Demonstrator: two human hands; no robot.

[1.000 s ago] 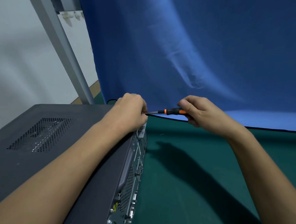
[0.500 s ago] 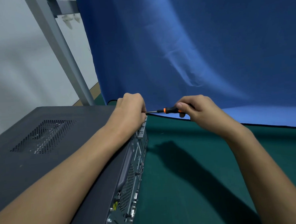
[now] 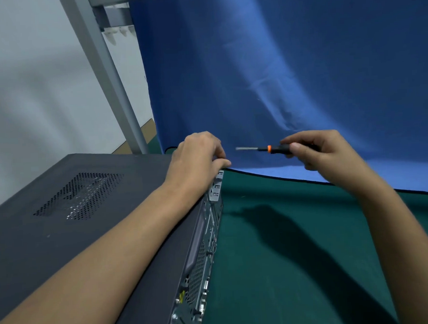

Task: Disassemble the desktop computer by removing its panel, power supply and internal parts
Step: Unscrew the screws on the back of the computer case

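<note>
Orange-collared screwdriver is pinched in the right hand, tip just short of the left hand, whose fingers bunch on the case corner beneath; whether they hold a screw I cannot tell. Likely step: unscrewing the panel; next needs a careful lift-off.

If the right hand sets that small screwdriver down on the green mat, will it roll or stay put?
The small black-and-orange screwdriver looks round-handled, so it may roll a little, though the green mat probably damps that. It seems light and stiff: the right hand holds it level with its fingers, shaft straight.
</note>
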